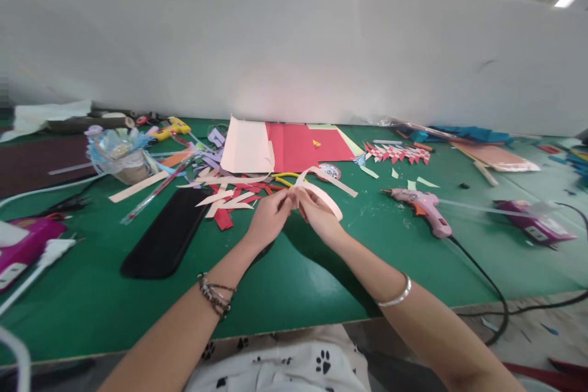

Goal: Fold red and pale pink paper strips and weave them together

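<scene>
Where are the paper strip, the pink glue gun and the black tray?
paper strip [327, 198]: head view, on its curved band.
pink glue gun [420, 199]: head view, on its body.
black tray [165, 236]: head view, on its middle.

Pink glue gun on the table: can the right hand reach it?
Likely yes: only bare green table separates the pink glue gun from the right hand, which pinches a pale paper strip.

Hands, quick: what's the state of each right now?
Left hand: shut, pinching the end of the paper strip.
Right hand: shut, pinching the same paper strip.
</scene>
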`<action>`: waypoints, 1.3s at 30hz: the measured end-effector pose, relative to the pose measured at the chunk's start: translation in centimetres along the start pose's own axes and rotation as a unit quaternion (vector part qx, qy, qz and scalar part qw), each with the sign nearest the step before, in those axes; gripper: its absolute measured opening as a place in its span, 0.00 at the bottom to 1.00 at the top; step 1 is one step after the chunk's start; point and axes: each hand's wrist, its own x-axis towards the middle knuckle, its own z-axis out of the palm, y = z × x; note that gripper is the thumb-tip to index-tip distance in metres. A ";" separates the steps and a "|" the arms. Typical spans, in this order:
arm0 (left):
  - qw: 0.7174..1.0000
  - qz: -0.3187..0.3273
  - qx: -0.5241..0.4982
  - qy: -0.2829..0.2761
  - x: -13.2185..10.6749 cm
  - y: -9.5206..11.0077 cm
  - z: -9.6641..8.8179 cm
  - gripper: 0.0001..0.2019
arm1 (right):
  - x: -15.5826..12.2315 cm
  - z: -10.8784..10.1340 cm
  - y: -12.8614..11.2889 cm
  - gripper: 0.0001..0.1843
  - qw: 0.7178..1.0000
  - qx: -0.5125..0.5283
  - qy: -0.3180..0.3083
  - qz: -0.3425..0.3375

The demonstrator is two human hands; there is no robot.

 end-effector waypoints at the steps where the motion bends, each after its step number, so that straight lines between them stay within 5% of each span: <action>1: 1.000 0.005 0.003 0.008 0.0 -0.1 0.0 0.13 | 0.0 0.0 0.0 0.17 1.000 0.001 -0.012 0.002; 7: 0.999 0.009 0.021 0.039 0.1 -0.4 0.0 0.15 | -0.3 0.1 -0.5 0.16 0.998 -0.002 -0.055 0.007; 15: 0.998 -0.009 0.000 0.066 0.0 0.0 0.1 0.16 | 0.0 0.2 0.3 0.17 0.999 -0.020 -0.034 -0.019; 23: 0.999 -0.017 -0.030 0.002 0.0 0.0 -0.1 0.17 | -0.4 0.2 -0.8 0.20 0.999 0.019 -0.028 -0.022; 29: 0.999 -0.015 -0.032 0.035 0.0 -0.3 0.1 0.17 | -0.4 0.3 -0.7 0.19 0.998 0.013 -0.062 -0.026; 39: 0.969 -0.095 -0.226 0.032 0.3 -0.4 0.6 0.14 | -0.6 0.4 -0.4 0.21 0.996 0.048 -0.056 -0.041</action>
